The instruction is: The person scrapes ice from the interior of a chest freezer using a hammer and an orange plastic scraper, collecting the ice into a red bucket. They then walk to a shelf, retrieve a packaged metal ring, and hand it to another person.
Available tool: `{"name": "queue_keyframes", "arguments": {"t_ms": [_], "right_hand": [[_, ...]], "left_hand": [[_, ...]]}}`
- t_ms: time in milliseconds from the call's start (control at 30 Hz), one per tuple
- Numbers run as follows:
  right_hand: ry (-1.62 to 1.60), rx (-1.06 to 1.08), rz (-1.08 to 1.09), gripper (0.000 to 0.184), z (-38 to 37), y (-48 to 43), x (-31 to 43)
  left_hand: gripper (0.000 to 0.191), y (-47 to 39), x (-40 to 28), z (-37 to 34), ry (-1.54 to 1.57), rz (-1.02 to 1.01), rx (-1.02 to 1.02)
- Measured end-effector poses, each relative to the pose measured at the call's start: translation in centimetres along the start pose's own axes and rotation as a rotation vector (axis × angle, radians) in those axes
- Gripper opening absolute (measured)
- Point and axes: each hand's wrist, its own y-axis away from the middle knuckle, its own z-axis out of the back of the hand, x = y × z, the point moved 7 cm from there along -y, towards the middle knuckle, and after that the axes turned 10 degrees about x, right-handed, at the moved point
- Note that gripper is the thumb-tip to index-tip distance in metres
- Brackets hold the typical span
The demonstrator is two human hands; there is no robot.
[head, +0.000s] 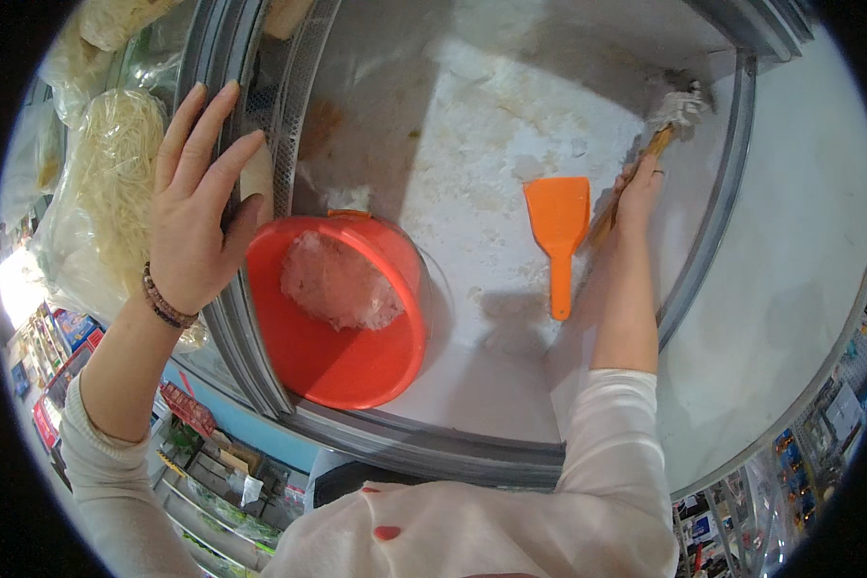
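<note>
My right hand (637,191) grips the wooden handle (656,147) of a tool inside a chest freezer. Its pale, shaggy head (683,107), perhaps a brush or cloth mop, presses into the far right corner by a dark patch. An orange plastic scraper (561,217) lies flat on the freezer floor (469,152), left of that forearm. My left hand (199,195) rests with fingers spread on the grey rail (224,43) at the left side. Below it, a red plastic bucket (332,368) is tilted, its opening towards me, with a clump of ice (339,282) inside.
Clear bags of pale noodles (115,180) sit left of the rail. A metal-edged rim (719,195) bounds the freezer's right side, with a white surface (787,238) beyond. White and brownish residue marks the floor. Stocked shelves (209,498) stand at lower left.
</note>
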Motion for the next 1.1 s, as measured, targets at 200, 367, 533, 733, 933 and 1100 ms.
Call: {"name": "queue_keyframes", "arguments": {"t_ms": [200, 367, 533, 733, 933, 1100], "right_hand": [[0.035, 0.071, -0.017, 0.042, -2.6, -3.5, -0.4], [-0.018, 0.051, -0.137, 0.043, -1.8, -4.9, -0.2], [-0.106, 0.017, 0.093, 0.038, -1.9, -2.3, 0.9], [-0.086, 0.082, -0.224, 0.042, -5.2, -2.3, -1.1], [-0.096, -0.012, -0.152, 0.039, -4.6, -1.1, 0.0], [-0.192, -0.016, 0.013, 0.037, -8.4, -1.7, 0.0]], "left_hand": [[0.051, 0.0, -0.2, 0.0, -0.032, -0.031, -0.01], [0.051, 0.1, 0.1, -0.1, -0.036, -0.028, -0.016], [0.05, 0.2, 0.0, -0.1, -0.037, -0.032, -0.015], [0.048, 0.0, -0.1, 0.0, -0.096, -0.023, -0.015], [0.044, 0.2, 0.0, 0.0, -0.066, -0.011, -0.01], [0.045, 0.1, 0.0, 0.0, -0.057, -0.02, -0.002]]}}
